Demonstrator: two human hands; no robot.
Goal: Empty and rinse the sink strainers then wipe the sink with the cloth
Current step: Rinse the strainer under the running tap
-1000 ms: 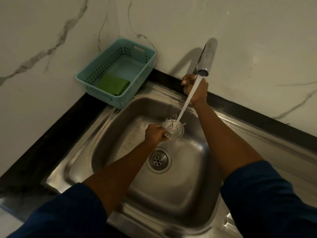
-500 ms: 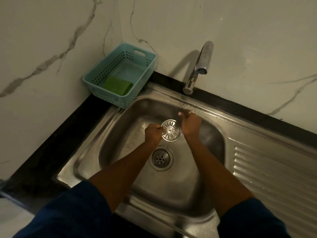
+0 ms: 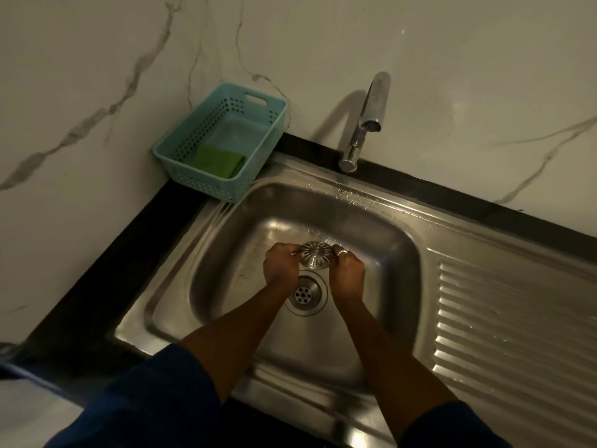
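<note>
Your left hand (image 3: 280,266) and right hand (image 3: 347,270) hold the metal strainer (image 3: 316,258) between them, just behind the drain (image 3: 303,293). Each hand pinches one side of its rim with curled fingers. The strainer's slotted face is turned up. Behind and left of the drain, the green cloth (image 3: 218,160) lies folded in the teal basket (image 3: 181,156) on the bench. The tap (image 3: 371,118) stands behind the drain, and water beads on the sink's (image 3: 420,253) rear rim.

No writing, label, brand or number is legible on the teal perforated plastic basket (image 3: 213,189), curved chrome tap (image 3: 376,98) or stainless steel sink (image 3: 381,240).
</note>
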